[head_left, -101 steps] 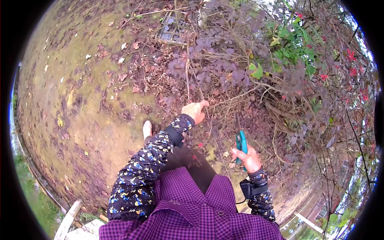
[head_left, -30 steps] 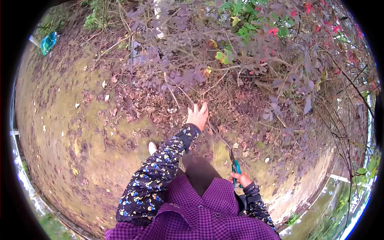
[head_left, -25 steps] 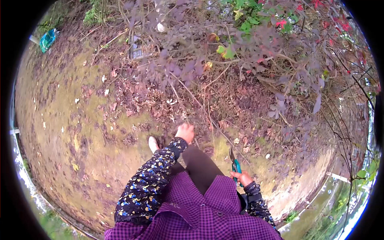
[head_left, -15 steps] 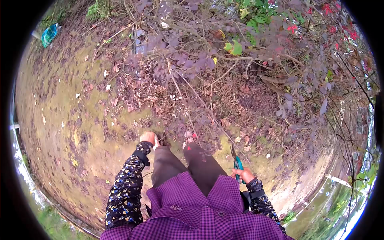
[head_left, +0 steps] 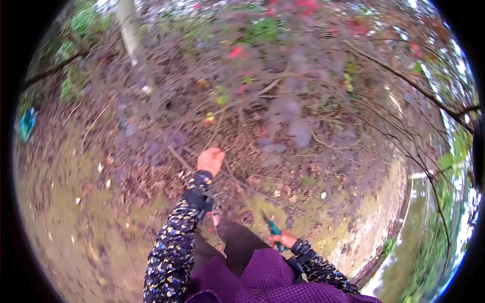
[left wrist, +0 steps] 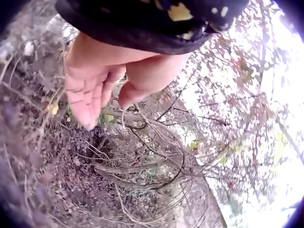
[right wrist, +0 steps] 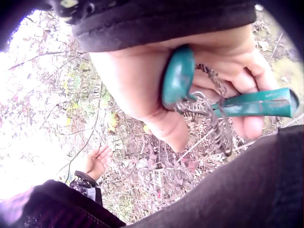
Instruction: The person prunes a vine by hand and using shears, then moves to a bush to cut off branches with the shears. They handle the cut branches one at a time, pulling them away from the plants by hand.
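My left hand (head_left: 210,160) is stretched forward at the edge of the purple-leaved shrub (head_left: 288,113), near bare stems that overlap it in the head view. In the left wrist view its loosely extended fingers (left wrist: 84,102) have the thumb apart from them, and nothing shows in the grasp. Low by the right thigh, my right hand (head_left: 286,239) holds pruning shears (head_left: 273,230), blades pointing forward. The right wrist view shows their teal handles (right wrist: 256,103) spread, one against the palm, the other across the fingers, with a coiled spring and twisted wire between.
A long thin branch (head_left: 252,189) slants over the leaf-strewn ground in front of the legs. Dark branches (head_left: 414,88) reach in from the right. A pale trunk (head_left: 130,30) stands at the back left, and a blue-green bag (head_left: 27,124) lies far left.
The left hand went from the twigs down beside the left leg, then rose forward to the shrub. The head view has tilted up and turned right. The shears stayed in the right hand.
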{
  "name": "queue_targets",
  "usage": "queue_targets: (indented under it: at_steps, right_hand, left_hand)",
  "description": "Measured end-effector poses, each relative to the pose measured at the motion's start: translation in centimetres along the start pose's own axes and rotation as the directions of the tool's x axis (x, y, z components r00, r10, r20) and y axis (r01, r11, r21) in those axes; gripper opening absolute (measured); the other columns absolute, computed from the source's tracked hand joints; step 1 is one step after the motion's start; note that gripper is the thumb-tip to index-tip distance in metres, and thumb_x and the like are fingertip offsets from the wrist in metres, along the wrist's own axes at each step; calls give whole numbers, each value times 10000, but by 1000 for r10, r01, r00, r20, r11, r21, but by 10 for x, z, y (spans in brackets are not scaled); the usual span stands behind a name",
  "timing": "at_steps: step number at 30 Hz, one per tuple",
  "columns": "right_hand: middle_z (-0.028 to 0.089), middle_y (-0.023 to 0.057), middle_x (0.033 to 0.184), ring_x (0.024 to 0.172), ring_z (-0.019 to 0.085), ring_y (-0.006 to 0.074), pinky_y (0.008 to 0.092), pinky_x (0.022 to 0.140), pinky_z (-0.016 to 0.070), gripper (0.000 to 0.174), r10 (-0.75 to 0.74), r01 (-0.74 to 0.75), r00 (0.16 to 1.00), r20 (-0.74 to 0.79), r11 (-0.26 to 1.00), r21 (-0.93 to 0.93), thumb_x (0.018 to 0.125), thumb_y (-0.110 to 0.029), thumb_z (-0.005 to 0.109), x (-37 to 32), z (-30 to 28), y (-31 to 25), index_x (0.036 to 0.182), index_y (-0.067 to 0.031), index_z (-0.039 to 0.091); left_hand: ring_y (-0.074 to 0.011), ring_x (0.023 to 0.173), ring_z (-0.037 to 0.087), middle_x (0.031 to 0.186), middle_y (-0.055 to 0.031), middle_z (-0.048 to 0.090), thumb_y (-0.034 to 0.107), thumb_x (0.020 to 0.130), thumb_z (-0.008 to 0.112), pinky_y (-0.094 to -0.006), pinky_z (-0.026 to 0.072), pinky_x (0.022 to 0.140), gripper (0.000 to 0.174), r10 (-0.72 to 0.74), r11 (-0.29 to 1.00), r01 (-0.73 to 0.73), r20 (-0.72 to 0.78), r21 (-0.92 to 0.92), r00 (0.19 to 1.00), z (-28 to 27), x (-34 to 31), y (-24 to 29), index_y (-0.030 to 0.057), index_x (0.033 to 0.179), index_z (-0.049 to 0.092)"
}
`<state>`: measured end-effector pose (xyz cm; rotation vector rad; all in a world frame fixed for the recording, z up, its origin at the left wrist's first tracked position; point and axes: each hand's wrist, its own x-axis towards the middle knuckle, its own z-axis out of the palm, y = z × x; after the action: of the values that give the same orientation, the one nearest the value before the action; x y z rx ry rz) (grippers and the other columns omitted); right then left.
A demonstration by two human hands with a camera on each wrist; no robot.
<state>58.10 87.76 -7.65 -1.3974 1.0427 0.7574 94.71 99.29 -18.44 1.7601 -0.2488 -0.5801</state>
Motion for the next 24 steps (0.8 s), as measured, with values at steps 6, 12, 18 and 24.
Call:
queue_targets:
  at_steps: [6, 12, 18, 24]
  right_hand:
    - [639, 69, 673, 636, 613, 140, 274, 621, 480, 361, -20, 17, 1000, -19, 991, -131, 828, -355, 616, 3, -5, 28, 762, 0, 637]
    - [649, 87, 725, 645, 632, 157, 278, 623, 496, 390, 106, -106, 994, -9, 994, 26, 814, -371, 634, 5, -6, 30, 797, 19, 640]
    - [652, 102, 747, 656, 636, 175, 295, 624, 502, 466, 18, -14, 997, 73, 999, -52, 794, -424, 638, 31, -17, 17, 812, 41, 644]
    - [639, 105, 686, 584, 614, 183, 293, 552, 490, 512, -29, 44, 996, 89, 984, -173, 747, -482, 666, 44, -19, -23, 744, 29, 633]
  left_hand:
    - [-282, 899, 592, 923, -140, 583, 283, 836, 626, -417, 511, 779, 326, -418, 441, 447, 263, -778, 870, -9, 12, 52, 46, 1035, 523]
    - [-182, 648, 520, 677, -8, 514, 251, 868, 569, -334, 452, 623, 142, -347, 357, 496, 381, -791, 857, -12, 10, 54, 109, 867, 560]
    - [-185, 656, 511, 675, -14, 509, 178, 868, 553, -330, 451, 620, 84, -303, 406, 616, 537, -675, 787, -51, -21, 39, 100, 839, 538]
    - [-152, 617, 446, 621, 29, 425, 198, 844, 583, -280, 393, 579, 83, -339, 441, 413, 278, -797, 899, -164, -100, 42, 133, 832, 533]
